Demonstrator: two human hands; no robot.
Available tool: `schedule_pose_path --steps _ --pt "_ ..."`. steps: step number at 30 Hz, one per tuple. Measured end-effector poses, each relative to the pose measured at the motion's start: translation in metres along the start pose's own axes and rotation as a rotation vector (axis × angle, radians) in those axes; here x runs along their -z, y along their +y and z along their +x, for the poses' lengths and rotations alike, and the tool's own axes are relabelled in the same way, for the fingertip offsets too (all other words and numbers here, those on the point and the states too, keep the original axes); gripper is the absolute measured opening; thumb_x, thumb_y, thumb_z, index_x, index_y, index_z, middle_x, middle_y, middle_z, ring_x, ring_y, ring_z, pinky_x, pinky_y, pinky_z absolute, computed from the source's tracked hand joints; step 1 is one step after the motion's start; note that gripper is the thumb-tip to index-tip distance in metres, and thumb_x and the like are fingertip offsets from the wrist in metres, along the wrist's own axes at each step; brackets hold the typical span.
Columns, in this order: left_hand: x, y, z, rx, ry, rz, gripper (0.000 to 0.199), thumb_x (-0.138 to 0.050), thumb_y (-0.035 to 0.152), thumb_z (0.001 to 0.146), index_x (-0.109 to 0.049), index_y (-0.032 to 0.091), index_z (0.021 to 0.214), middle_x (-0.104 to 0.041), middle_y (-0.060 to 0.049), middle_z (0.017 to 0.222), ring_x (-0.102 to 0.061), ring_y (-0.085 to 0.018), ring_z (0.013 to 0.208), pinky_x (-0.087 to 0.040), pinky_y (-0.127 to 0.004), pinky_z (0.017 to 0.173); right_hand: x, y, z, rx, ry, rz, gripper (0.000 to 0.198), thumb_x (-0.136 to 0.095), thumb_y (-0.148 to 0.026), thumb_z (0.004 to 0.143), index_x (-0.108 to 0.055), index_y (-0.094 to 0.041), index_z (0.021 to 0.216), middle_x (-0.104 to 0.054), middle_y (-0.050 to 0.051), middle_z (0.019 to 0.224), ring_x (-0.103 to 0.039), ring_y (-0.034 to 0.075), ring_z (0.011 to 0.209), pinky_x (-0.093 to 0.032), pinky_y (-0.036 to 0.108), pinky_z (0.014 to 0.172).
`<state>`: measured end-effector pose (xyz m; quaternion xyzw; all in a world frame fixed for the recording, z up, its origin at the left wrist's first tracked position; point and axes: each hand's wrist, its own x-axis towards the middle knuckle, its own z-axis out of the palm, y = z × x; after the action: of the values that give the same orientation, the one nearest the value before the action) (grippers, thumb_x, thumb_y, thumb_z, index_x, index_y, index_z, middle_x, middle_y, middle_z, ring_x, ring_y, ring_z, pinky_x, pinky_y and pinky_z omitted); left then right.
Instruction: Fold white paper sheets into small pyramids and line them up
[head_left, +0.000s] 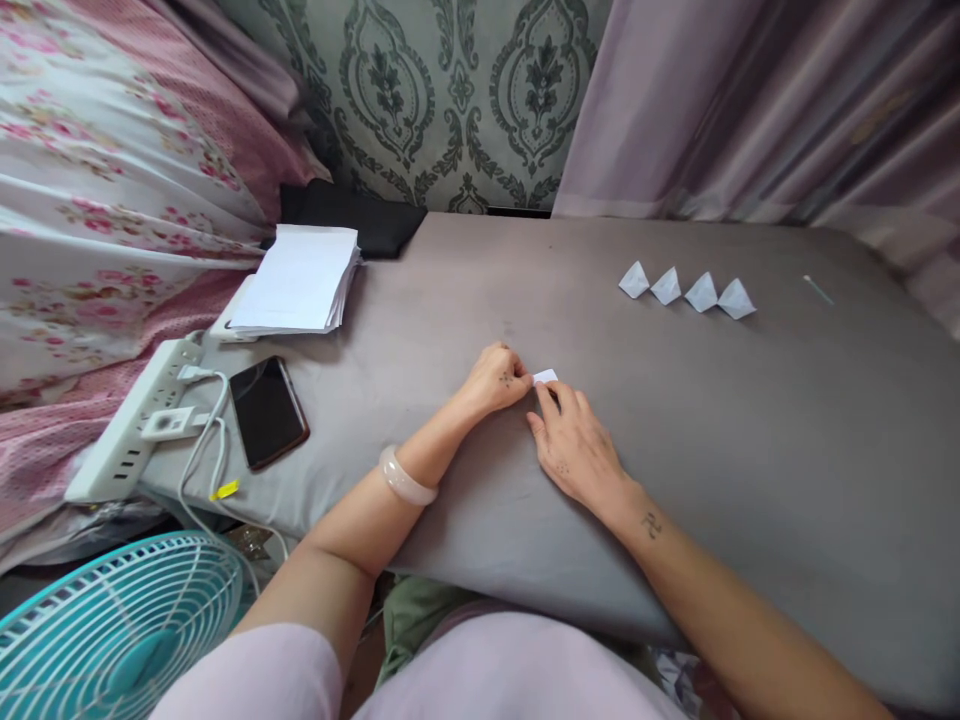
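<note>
A small folded piece of white paper [545, 378] lies on the grey cloth in front of me, mostly covered by my fingers. My left hand [496, 380] is closed, thumb and fingers pinching the paper's left edge. From the right, my right hand [576, 440] rests over the near side of the paper. Its index fingertip touches the paper, while the thumb stays apart from it on the cloth. Farther off to the right stands a row of several folded white paper pieces [702, 291] with pointed tops.
A stack of white paper [300, 278] lies at the back left beside a black flat item [390, 228]. Nearer are a phone [268, 413], a power strip [135, 425] with white cables, and a turquoise fan [142, 630]. A thin stick [819, 290] lies far right.
</note>
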<state>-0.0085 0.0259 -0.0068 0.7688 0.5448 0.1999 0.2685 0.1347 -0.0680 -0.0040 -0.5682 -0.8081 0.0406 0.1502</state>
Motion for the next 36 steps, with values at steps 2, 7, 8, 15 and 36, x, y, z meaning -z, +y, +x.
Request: schedule_pose_path --steps 2,7,8,15,36 --pt "0.005 0.002 -0.001 0.032 -0.028 -0.043 0.015 -0.059 0.023 0.074 -0.068 0.012 0.068 -0.061 -0.006 0.073 -0.055 -0.016 0.074 -0.045 -0.027 0.072 0.001 0.000 0.000 -0.002 -0.011 -0.031 0.049 -0.037 -0.032 0.095 -0.044 -0.008 0.137 -0.054 0.018 0.125 -0.050 0.029 0.104 -0.047 0.042 0.088" --pt "0.019 0.001 -0.008 0.114 -0.119 -0.147 0.030 -0.049 0.029 0.083 -0.066 0.011 0.066 -0.046 0.002 0.053 -0.042 -0.010 0.052 -0.032 -0.024 0.053 0.005 -0.002 0.002 -0.011 -0.057 -0.085 0.049 -0.035 -0.033 0.096 -0.044 -0.010 0.138 -0.054 0.017 0.124 -0.049 0.029 0.101 -0.047 0.042 0.085" --pt "0.020 0.000 -0.009 0.105 -0.111 -0.148 0.030 -0.049 0.028 0.083 -0.065 0.011 0.065 -0.047 0.001 0.053 -0.042 -0.010 0.053 -0.032 -0.024 0.053 0.006 -0.002 0.003 -0.010 -0.067 -0.092 0.049 -0.035 -0.033 0.096 -0.044 -0.010 0.138 -0.054 0.017 0.123 -0.049 0.029 0.101 -0.046 0.042 0.086" --pt "0.016 0.003 -0.013 0.112 -0.057 -0.115 0.021 -0.059 0.027 0.078 -0.069 0.011 0.069 -0.058 -0.003 0.065 -0.051 -0.012 0.063 -0.041 -0.025 0.063 0.006 -0.001 0.007 0.005 -0.074 -0.115 0.046 -0.036 -0.033 0.095 -0.047 -0.011 0.134 -0.055 0.016 0.117 -0.048 0.028 0.099 -0.043 0.041 0.086" --pt "0.003 0.004 -0.011 0.120 0.043 -0.016 0.017 -0.058 0.025 0.077 -0.068 0.012 0.072 -0.060 -0.010 0.083 -0.056 -0.020 0.087 -0.046 -0.033 0.086 0.014 0.014 0.020 0.058 -0.063 -0.004 0.035 -0.037 -0.027 0.094 -0.064 -0.018 0.114 -0.058 0.012 0.105 -0.052 0.025 0.097 -0.045 0.038 0.078"
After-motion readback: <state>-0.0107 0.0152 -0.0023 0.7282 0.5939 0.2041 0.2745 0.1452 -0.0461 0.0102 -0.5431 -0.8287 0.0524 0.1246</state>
